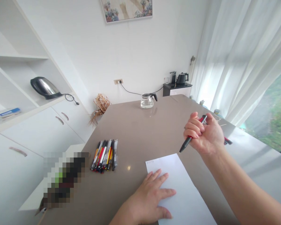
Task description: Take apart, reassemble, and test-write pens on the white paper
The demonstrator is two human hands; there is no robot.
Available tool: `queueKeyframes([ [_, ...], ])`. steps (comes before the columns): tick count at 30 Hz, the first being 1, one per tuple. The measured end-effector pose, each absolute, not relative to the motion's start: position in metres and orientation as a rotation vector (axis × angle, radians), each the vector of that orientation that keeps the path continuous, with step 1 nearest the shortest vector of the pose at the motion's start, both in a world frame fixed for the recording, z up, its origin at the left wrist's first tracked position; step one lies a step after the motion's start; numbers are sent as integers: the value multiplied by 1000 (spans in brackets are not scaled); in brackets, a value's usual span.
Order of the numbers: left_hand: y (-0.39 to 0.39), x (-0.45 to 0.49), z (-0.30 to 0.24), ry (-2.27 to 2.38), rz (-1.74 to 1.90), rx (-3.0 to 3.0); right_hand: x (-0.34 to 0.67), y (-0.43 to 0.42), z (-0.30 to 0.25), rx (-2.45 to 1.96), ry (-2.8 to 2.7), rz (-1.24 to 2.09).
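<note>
My left hand (153, 197) lies flat on a white sheet of paper (184, 187), its fingers spread. A few small marks show near the sheet's upper left corner. Raised to the right of the paper, my right hand (201, 132) is closed around a red and black pen (185, 143). The pen slants, with its dark tip pointing down and left and its top end by the thumb. Partly hidden behind the right wrist, another red and black pen-like thing (228, 141) lies on the table. A row of several mixed pens (104, 156) lies left of the paper.
A glass pot (147, 101) with a black handle stands on the far part of the brown table (131, 125). A blurred-out patch (65, 181) covers things at the left edge. Beyond are a shelf with an electric kettle (45, 88) and a small cabinet with a black kettle (182, 78).
</note>
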State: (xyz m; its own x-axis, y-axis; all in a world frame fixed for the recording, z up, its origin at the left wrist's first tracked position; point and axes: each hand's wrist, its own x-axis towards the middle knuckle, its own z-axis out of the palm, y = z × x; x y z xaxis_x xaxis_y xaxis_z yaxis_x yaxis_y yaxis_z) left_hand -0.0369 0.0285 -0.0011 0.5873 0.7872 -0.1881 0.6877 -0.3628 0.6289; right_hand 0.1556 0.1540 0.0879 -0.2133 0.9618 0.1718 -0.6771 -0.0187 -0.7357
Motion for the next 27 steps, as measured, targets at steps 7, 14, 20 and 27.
queueKeyframes([
  [7, 28, -36, -1, 1167, 210, 2114, 156, 155, 86, -485, -836, 1599],
  [14, 28, -37, -3, 1167, 206, 2134, 156, 156, 86, -441, -813, 1628],
  [20, 28, -38, -3, 1153, 232, 2129, 156, 157, 85, -457, -837, 1613],
  [27, 27, -37, -2, 1162, 222, 2139, 142, 159, 84, -539, -747, 1647],
])
